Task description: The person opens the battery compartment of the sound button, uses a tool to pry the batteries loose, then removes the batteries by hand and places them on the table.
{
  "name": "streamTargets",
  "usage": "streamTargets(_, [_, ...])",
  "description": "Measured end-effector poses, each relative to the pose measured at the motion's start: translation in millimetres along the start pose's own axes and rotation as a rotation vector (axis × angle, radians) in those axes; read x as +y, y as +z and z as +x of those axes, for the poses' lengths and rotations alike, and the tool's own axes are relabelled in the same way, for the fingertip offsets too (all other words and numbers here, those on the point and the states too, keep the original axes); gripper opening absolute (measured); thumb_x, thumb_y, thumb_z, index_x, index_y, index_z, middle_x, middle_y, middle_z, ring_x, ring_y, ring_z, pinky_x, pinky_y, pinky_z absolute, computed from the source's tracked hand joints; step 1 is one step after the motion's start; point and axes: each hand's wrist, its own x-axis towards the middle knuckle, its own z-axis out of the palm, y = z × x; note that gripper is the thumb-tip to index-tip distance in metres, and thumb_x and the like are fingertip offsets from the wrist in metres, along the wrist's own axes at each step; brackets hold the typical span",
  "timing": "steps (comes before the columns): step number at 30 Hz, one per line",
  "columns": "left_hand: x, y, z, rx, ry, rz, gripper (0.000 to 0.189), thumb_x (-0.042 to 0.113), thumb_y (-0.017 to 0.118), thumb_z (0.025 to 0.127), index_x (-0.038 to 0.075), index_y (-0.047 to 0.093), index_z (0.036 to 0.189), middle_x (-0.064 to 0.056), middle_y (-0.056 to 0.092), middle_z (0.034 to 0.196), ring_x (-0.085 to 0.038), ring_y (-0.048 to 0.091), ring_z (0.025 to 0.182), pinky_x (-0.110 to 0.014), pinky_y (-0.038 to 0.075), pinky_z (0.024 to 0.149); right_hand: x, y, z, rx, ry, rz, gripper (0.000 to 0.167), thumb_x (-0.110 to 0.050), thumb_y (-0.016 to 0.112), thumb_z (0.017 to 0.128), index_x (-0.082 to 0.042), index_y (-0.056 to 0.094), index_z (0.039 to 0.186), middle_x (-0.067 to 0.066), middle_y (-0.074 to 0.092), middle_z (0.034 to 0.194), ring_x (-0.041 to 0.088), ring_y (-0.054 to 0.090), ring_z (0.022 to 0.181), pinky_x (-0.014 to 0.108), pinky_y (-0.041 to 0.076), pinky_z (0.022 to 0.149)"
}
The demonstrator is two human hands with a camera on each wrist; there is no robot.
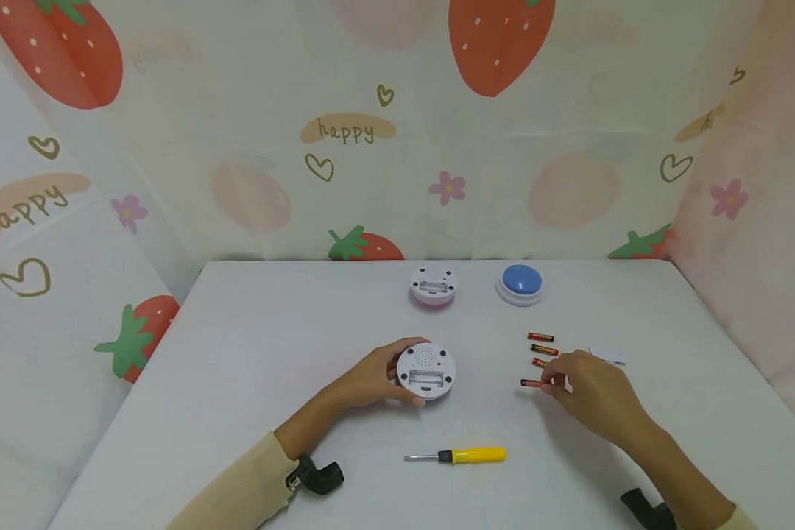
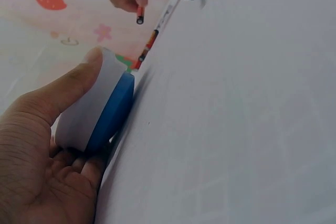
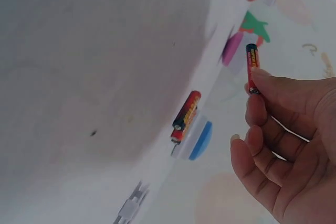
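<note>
My left hand (image 1: 377, 375) grips a round push button (image 1: 427, 370) by its edge, turned over so the white underside with its uncovered battery slot faces up. In the left wrist view its blue top (image 2: 113, 114) points down toward the table. Between thumb and fingertips, my right hand (image 1: 592, 390) pinches a small red and black battery (image 3: 252, 66), raised off the table. Beside that hand lie more batteries (image 1: 541, 337) of the same kind in a column; one is partly covered by the fingers.
A yellow-handled screwdriver (image 1: 477, 455) lies in front, its tip to the left. Farther back are an upturned pink and white button (image 1: 433, 287) and an upright blue button (image 1: 520, 284). Small white pieces (image 1: 607, 355) lie behind my right hand. Printed cloth walls (image 1: 397, 169) surround the white table (image 1: 271, 309).
</note>
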Motion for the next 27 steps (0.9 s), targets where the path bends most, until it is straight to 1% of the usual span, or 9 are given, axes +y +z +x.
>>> streamTargets(6, [-0.1, -0.8, 0.4, -0.002, 0.007, -0.007, 0.097, 0.014, 0.094, 0.072, 0.019, 0.043, 0.153, 0.003, 0.051, 0.148, -0.014, 0.049, 0.135, -0.026, 0.041, 0.111, 9, 0, 0.1, 0.010, -0.002, -0.002, 0.013, -0.011, 0.084, 0.082, -0.012, 0.079, 0.094, -0.011, 0.062, 0.073, 0.012, 0.049, 0.068, 0.027, 0.041, 0.054])
streamTargets(10, [-1.0, -1.2, 0.9, -0.004, 0.006, -0.005, 0.098, 0.014, 0.094, 0.071, 0.017, 0.042, 0.154, 0.003, 0.051, 0.148, -0.014, 0.049, 0.135, -0.027, 0.041, 0.111, 13, 2, 0.7, 0.014, 0.017, -0.001, 0.013, -0.008, 0.084, 0.081, -0.011, 0.079, 0.093, -0.009, 0.063, 0.073, 0.014, 0.049, 0.067, 0.028, 0.041, 0.055])
streamTargets(18, [-2.2, -0.9, 1.1, -0.005, 0.007, -0.009, 0.097, 0.015, 0.094, 0.071, 0.020, 0.043, 0.153, 0.004, 0.052, 0.147, -0.014, 0.049, 0.135, -0.027, 0.042, 0.111, 17, 6, 3.0, 0.007, 0.046, -0.006, 0.013, -0.005, 0.084, 0.080, -0.009, 0.079, 0.091, -0.005, 0.065, 0.073, 0.015, 0.050, 0.066, 0.028, 0.040, 0.054])
streamTargets(22, [-1.4, -0.5, 0.5, -0.002, -0.001, -0.017, 0.096, 0.016, 0.095, 0.071, 0.023, 0.044, 0.152, 0.005, 0.052, 0.147, -0.013, 0.050, 0.134, -0.026, 0.042, 0.111, 18, 6, 4.3, -0.013, 0.055, -0.005, 0.012, -0.005, 0.084, 0.080, -0.009, 0.078, 0.090, -0.004, 0.065, 0.073, 0.015, 0.051, 0.066, 0.028, 0.042, 0.054])
streamTargets(27, [-0.3, -0.5, 0.2, -0.002, -0.001, -0.016, 0.096, 0.016, 0.095, 0.071, 0.023, 0.044, 0.152, 0.005, 0.052, 0.147, -0.013, 0.049, 0.134, -0.026, 0.041, 0.111, 20, 7, 6.6, -0.042, 0.076, -0.013, 0.012, -0.006, 0.083, 0.081, -0.009, 0.078, 0.092, -0.003, 0.066, 0.074, 0.016, 0.052, 0.068, 0.029, 0.044, 0.056])
